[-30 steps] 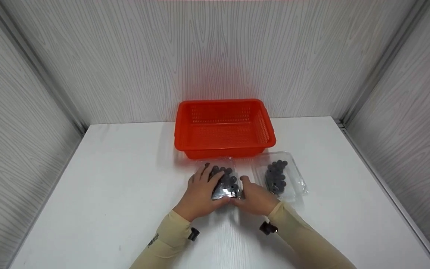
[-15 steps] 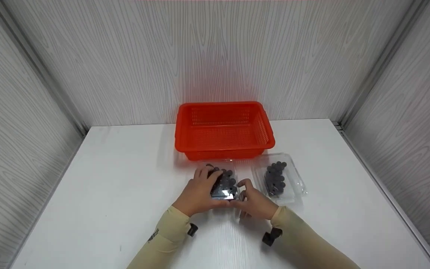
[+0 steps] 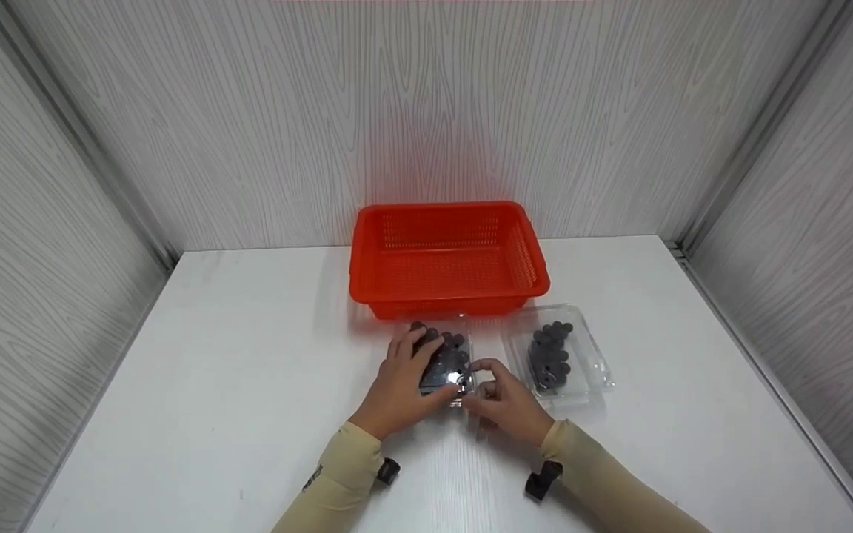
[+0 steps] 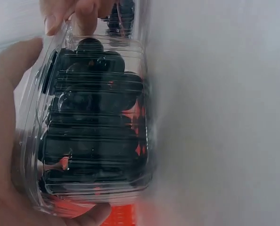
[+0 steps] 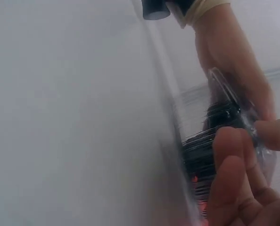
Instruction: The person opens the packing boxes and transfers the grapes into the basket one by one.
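Observation:
A clear plastic clamshell box of dark grapes (image 3: pixel 447 364) lies in front of the basket in the head view. My left hand (image 3: pixel 397 389) grips it from the left, fingers spread over the far left side and thumb by the near edge. At its near right corner, my right hand (image 3: pixel 509 406) pinches the rim between thumb and bent fingers. The left wrist view shows the ridged grape box (image 4: pixel 95 117) filling the left half, with the right fingertips (image 4: pixel 86 18) at one end of its rim. In the right wrist view, right-hand fingers (image 5: pixel 229 174) partly hide the box.
To the right lies a second clear box of dark grapes (image 3: pixel 549 355), close to my right hand. Behind both boxes, a red plastic basket (image 3: pixel 449 305) stands near the back wall. Pale panels (image 3: pixel 804 222) rise on both sides of the white table (image 3: pixel 249 385).
My right index finger has bent in and the right hand has shifted slightly toward me. The two thumbs, close together before, now stand apart. The box has stayed nearly in place.

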The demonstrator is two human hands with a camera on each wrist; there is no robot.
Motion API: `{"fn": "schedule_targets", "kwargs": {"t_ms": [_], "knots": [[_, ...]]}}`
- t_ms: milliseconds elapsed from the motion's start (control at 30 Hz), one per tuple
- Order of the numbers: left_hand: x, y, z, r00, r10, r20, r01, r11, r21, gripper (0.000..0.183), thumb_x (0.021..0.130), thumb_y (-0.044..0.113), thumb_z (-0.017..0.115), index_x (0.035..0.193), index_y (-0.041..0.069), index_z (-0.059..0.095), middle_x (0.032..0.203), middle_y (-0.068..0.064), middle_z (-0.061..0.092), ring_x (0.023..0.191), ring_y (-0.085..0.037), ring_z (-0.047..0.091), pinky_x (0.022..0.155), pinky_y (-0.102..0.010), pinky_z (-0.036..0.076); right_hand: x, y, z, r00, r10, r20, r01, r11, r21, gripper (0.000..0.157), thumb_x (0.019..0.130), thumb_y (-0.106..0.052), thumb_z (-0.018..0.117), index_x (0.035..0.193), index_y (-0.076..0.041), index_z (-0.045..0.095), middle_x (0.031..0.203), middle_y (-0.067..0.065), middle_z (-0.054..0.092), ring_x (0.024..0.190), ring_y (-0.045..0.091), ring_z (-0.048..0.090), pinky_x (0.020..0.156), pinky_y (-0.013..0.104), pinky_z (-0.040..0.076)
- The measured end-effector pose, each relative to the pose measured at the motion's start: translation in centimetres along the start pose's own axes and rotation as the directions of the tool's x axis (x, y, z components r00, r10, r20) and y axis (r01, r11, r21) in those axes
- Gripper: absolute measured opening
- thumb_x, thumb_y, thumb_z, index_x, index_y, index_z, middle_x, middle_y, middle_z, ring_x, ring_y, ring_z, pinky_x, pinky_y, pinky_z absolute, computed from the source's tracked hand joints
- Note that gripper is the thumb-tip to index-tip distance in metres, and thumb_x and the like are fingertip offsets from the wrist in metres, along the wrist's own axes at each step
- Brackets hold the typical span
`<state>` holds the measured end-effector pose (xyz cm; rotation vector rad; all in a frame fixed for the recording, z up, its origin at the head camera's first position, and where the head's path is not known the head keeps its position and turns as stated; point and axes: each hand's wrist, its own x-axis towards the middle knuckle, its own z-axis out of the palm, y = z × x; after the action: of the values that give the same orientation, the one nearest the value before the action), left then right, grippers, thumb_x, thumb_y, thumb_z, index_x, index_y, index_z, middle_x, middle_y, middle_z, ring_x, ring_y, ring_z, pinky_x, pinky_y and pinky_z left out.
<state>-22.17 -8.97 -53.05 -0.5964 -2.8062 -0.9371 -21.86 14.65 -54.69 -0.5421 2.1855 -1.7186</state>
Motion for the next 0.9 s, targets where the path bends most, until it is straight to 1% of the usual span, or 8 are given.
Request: {"fn": "schedule_targets", "kwargs": {"t_ms": [133,200,267,367,433,567,767,900], "knots": [[0.0,-0.3,0.7,0.997,0.004,-0.074,-0.016,0.986,-0.167,0.065,0.096,0.051,0.067,0.150,0.020,0.050,0.166,-0.007,0.023,0.158,-0.030,0.010,0.120,-0.052,0.034,0.2,1.3,-0.1,0.999,-0.049,0.016,0.048,0.993,0.103,0.055,0.101,-0.015,0.068,0.147,-0.012,0.037,0.082,0.029,0.065,0.057,0.022,0.063,0.051,0.030,0.053],[0.0,-0.6,1.2,0.995,-0.023,-0.096,-0.001,0.968,-0.253,0.065,0.095,0.051,0.070,0.149,0.022,0.049,0.169,-0.007,0.016,0.158,-0.030,0.009,0.121,-0.053,0.031,0.2,1.8,-0.3,0.998,-0.055,0.007,0.054,0.989,0.138,0.058,0.101,-0.015,0.068,0.148,-0.013,0.035,0.081,0.032,0.064,0.057,0.021,0.063,0.050,0.030,0.053],[-0.1,-0.9,1.6,0.992,-0.075,-0.100,0.038,0.944,-0.327,0.073,0.092,0.055,0.072,0.152,0.025,0.045,0.171,-0.008,0.009,0.158,-0.031,0.010,0.122,-0.056,0.029,0.1,2.1,-0.3,0.999,-0.051,-0.007,0.052,0.988,0.145,0.059,0.100,-0.016,0.070,0.148,-0.014,0.035,0.080,0.027,0.065,0.058,0.021,0.064,0.052,0.030,0.054],[-0.3,-1.7,2.0,0.986,-0.154,-0.070,0.108,0.894,-0.434,0.080,0.092,0.056,0.072,0.158,0.030,0.036,0.173,-0.009,0.003,0.158,-0.035,0.014,0.122,-0.060,0.024,0.1,2.4,-0.2,0.999,-0.046,-0.017,0.048,0.986,0.162,0.057,0.097,-0.014,0.073,0.141,-0.011,0.037,0.080,0.016,0.066,0.062,0.020,0.066,0.056,0.030,0.056],[-0.5,-2.2,2.2,0.980,-0.195,-0.038,0.150,0.850,-0.505,0.078,0.094,0.053,0.071,0.160,0.035,0.031,0.172,-0.007,0.008,0.158,-0.033,0.015,0.123,-0.061,0.021,0.2,2.7,-0.1,0.999,-0.053,-0.013,0.054,0.984,0.169,0.056,0.097,-0.012,0.073,0.139,-0.009,0.036,0.082,0.009,0.066,0.064,0.020,0.066,0.058,0.031,0.057],[-0.7,-2.8,2.6,0.979,-0.203,0.004,0.166,0.786,-0.596,0.072,0.099,0.045,0.067,0.160,0.039,0.030,0.170,-0.001,0.019,0.158,-0.028,0.016,0.125,-0.059,0.016,0.1,2.9,-0.1,0.998,-0.064,-0.014,0.066,0.983,0.171,0.054,0.095,-0.008,0.074,0.133,-0.009,0.035,0.080,0.004,0.065,0.064,0.018,0.064,0.059,0.029,0.055],[-0.7,-3.1,3.0,0.982,-0.188,-0.015,0.139,0.775,-0.617,0.067,0.098,0.043,0.068,0.157,0.039,0.035,0.168,0.000,0.026,0.157,-0.026,0.018,0.126,-0.057,0.017,0.0,2.9,-0.3,0.998,-0.055,-0.023,0.057,0.994,0.094,0.052,0.091,-0.014,0.080,0.125,-0.013,0.040,0.067,0.002,0.060,0.056,0.018,0.061,0.054,0.028,0.053],[-0.7,-3.1,3.1,0.984,-0.174,-0.027,0.118,0.767,-0.631,0.064,0.100,0.038,0.066,0.157,0.037,0.036,0.167,-0.001,0.027,0.157,-0.027,0.017,0.126,-0.057,0.015,0.1,3.0,-0.5,0.998,-0.066,-0.020,0.068,0.994,0.080,0.053,0.090,-0.015,0.081,0.125,-0.010,0.042,0.062,0.001,0.054,0.054,0.018,0.059,0.052,0.028,0.052]]}}
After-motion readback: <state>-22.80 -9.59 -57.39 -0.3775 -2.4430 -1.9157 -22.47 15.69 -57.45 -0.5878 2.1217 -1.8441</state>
